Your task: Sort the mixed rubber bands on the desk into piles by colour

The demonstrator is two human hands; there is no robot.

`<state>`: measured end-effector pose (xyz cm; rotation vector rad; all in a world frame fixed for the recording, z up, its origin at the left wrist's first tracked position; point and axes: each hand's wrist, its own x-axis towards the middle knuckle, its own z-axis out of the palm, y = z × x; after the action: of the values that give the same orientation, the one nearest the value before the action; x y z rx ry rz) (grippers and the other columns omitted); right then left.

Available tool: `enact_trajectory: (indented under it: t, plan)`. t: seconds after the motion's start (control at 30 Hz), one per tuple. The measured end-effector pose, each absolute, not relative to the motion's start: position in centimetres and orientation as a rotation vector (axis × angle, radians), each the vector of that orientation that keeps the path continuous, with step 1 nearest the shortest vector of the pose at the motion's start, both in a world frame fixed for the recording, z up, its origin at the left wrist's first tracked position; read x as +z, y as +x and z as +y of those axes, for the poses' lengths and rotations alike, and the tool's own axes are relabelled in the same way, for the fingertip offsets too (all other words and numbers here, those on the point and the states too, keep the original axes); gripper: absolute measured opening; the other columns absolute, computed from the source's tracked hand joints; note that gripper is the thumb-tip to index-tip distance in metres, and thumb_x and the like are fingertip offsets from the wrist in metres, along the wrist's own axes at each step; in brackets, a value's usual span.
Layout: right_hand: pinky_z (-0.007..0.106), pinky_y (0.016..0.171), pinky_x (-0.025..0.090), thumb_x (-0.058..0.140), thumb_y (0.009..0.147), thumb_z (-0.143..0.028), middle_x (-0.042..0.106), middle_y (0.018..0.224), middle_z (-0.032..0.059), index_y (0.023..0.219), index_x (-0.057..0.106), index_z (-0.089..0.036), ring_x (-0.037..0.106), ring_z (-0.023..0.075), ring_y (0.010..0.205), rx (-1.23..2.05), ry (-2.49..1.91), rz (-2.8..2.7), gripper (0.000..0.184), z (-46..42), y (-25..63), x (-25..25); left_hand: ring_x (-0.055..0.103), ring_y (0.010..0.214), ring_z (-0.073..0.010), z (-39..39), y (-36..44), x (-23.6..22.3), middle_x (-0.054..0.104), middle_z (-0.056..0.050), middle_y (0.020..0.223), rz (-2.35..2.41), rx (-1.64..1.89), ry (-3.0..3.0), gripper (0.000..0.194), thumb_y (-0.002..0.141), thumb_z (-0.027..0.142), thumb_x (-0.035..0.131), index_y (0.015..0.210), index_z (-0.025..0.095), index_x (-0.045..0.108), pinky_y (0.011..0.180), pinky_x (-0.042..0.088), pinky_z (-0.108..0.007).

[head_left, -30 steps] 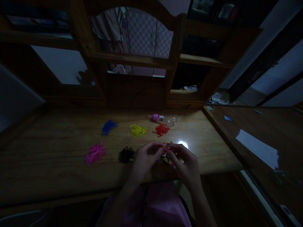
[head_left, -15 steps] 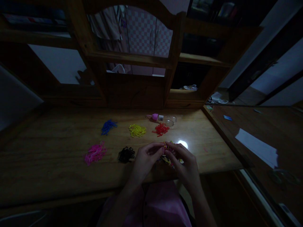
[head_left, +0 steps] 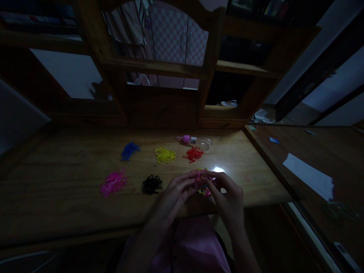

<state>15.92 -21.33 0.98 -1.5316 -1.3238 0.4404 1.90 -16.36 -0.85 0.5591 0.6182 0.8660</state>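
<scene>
My left hand (head_left: 178,189) and my right hand (head_left: 229,191) meet over the wooden table, fingertips close together. Between their fingers show some small thin pink pieces (head_left: 196,182); their exact kind is too dim to make out. Both hands are closed in a pinch around them. Under and behind the fingers lies a mixed-colour pile (head_left: 204,190) of similar pieces, partly hidden. Left of my left hand is a black pile (head_left: 152,184). Beyond my hands sits a red pile (head_left: 193,154), with a yellow pile (head_left: 165,155) beside it.
Farther left on the table (head_left: 71,182) are a pink pile (head_left: 114,182) and a blue pile (head_left: 130,151). A clear bottle with a pink cap (head_left: 186,139) lies behind the red pile. Wooden shelving (head_left: 162,110) rises at the back. White papers (head_left: 308,176) rest on the right-hand surface.
My right hand has shifted slightly right and its fingers are spread a little more. Pink pieces now show more plainly between my fingers. The piles stay where they were.
</scene>
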Motion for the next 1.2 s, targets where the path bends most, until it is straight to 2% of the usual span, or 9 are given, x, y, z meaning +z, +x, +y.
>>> enact_trajectory:
  t: [0.13,0.23,0.37,0.5,0.63,0.77,0.93,1.13,1.2]
  plan:
    - [0.025,0.057,0.045,0.072,0.081,-0.028,0.069,0.077,-0.0001,0.086,0.07,-0.021,0.058,0.0132,0.061,0.381,-1.58,-1.204,0.009,-21.4,16.1,0.9,0.066,0.105,-0.022,-16.3,1.8,-1.3,0.07,-0.014,0.113,0.543,0.829,0.405,0.025,0.079,0.007,0.062,0.102,0.009,0.071,0.102,0.048,-0.036]
    - [0.027,0.059,0.047,0.071,0.082,-0.029,0.07,0.078,0.0012,0.085,0.072,-0.021,0.061,0.015,0.065,0.395,-1.553,-1.199,0.008,-21.6,16.3,1.1,0.066,0.106,-0.0215,-16.3,1.9,-1.4,0.069,-0.014,0.113,0.507,0.816,0.334,0.025,0.083,0.007,0.057,0.105,0.006,0.069,0.103,0.047,-0.035]
    - [0.029,0.066,0.051,0.067,0.085,-0.025,0.068,0.1,0.0054,0.09,0.076,-0.025,0.064,0.0195,0.087,0.418,-1.457,-1.331,0.01,-21.7,16.2,1.3,0.068,0.097,-0.0173,-16.4,2.2,-1.3,0.069,-0.013,0.112,0.491,0.805,0.222,0.022,0.089,0.011,0.051,0.102,0.007,0.068,0.095,0.053,-0.031]
    - [0.035,0.078,0.053,0.066,0.085,-0.02,0.061,0.112,0.0055,0.1,0.075,-0.032,0.061,0.0211,0.096,0.347,-1.422,-1.503,0.021,-21.4,15.7,0.9,0.068,0.086,-0.0131,-16.7,2.7,-1.2,0.071,-0.011,0.103,0.528,0.804,0.148,0.021,0.09,0.011,0.05,0.101,0.008,0.067,0.084,0.057,-0.024]
    - [0.039,0.083,0.052,0.058,0.089,-0.018,0.054,0.125,0.0071,0.115,0.069,-0.033,0.057,0.0224,0.102,0.274,-1.477,-1.522,0.031,-21.4,15.7,0.5,0.069,0.085,-0.013,-16.9,2.9,-0.8,0.071,-0.01,0.094,0.525,0.812,0.064,0.02,0.091,0.009,0.047,0.096,0.008,0.066,0.087,0.056,-0.024]
    - [0.038,0.082,0.052,0.058,0.089,-0.019,0.055,0.124,0.0078,0.113,0.069,-0.03,0.057,0.0218,0.099,0.249,-1.481,-1.474,0.029,-21.5,16.3,0.6,0.068,0.098,-0.016,-17.0,2.8,-0.2,0.069,-0.011,0.104,0.473,0.825,0.048,0.023,0.091,0.007,0.043,0.097,0.009,0.065,0.096,0.054,-0.028]
    - [0.038,0.084,0.051,0.059,0.088,-0.021,0.057,0.118,0.0069,0.104,0.071,-0.027,0.059,0.0216,0.1,0.301,-1.506,-1.485,0.02,-21.5,16.4,0.6,0.067,0.096,-0.0143,-16.9,2.9,-0.2,0.068,-0.011,0.104,0.436,0.829,0.008,0.023,0.092,0.008,0.043,0.099,0.008,0.065,0.094,0.053,-0.025]
    - [0.032,0.073,0.053,0.058,0.088,-0.022,0.058,0.111,0.0078,0.092,0.069,-0.024,0.059,0.0217,0.098,0.343,-1.521,-1.465,0.012,-21.4,16.0,0.4,0.067,0.095,-0.0135,-17.0,3.2,-0.7,0.068,-0.011,0.107,0.457,0.834,0.031,0.023,0.092,0.009,0.043,0.096,0.008,0.066,0.09,0.053,-0.022]
    - [0.034,0.078,0.053,0.055,0.089,-0.02,0.058,0.112,0.0083,0.093,0.067,-0.024,0.058,0.0227,0.103,0.325,-1.519,-1.508,0.013,-21.3,15.8,0.5,0.067,0.093,-0.0131,-17.0,3.3,-0.9,0.068,-0.012,0.107,0.46,0.831,0.042,0.024,0.092,0.009,0.044,0.098,0.008,0.067,0.087,0.054,-0.021]
